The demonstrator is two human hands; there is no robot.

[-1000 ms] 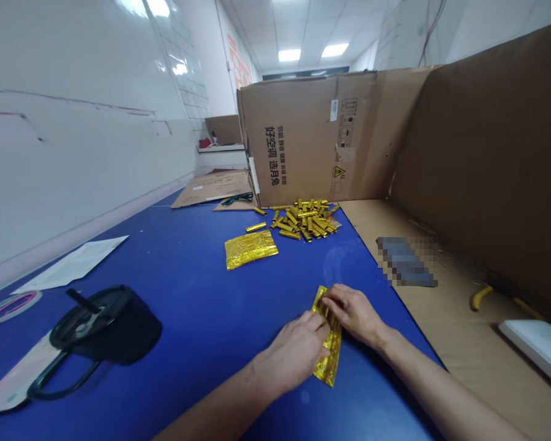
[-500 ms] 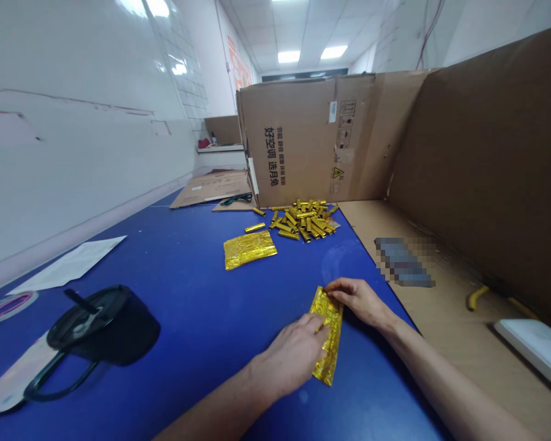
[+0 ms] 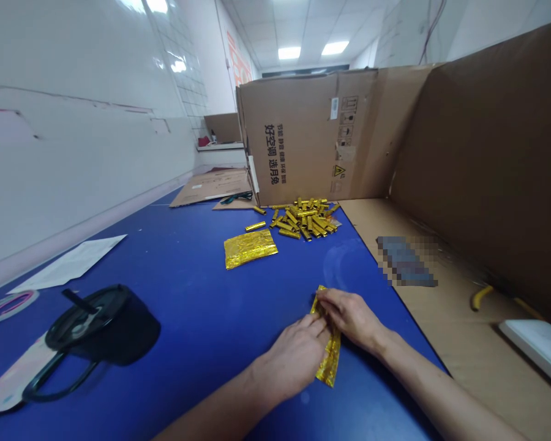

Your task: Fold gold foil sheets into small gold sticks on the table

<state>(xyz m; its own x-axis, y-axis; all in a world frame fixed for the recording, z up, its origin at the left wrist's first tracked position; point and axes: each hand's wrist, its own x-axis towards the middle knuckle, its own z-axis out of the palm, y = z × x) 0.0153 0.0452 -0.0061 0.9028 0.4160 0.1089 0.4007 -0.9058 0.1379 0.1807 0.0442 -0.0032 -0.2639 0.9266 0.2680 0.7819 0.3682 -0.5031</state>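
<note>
A narrow strip of gold foil paper (image 3: 329, 366) lies on the blue tabletop in front of me, slightly crinkled and shiny. My left hand (image 3: 296, 349) presses on its left side, fingers together and a little curled, with the fingertips partly hidden. At the strip's far end my right hand (image 3: 351, 313) pinches the foil's right edge, thumb and fingers closed close to the left fingers. Between them the two hands cover much of the strip's middle. Further off lies a flat gold foil packet or sheet (image 3: 250, 248), apart from both hands.
A pile of small gold foil rolls (image 3: 305, 223) sits by the tall cardboard box (image 3: 312, 141). To the left are a black lidded cup (image 3: 114, 327), a white paper (image 3: 71, 263) and a tape roll (image 3: 9, 306). A white box-like object (image 3: 539, 346) lies at right on cardboard.
My right hand has moved left over the foil strip, bringing its right edge inward, so the strip looks narrower. My left hand stays nearly in place.
</note>
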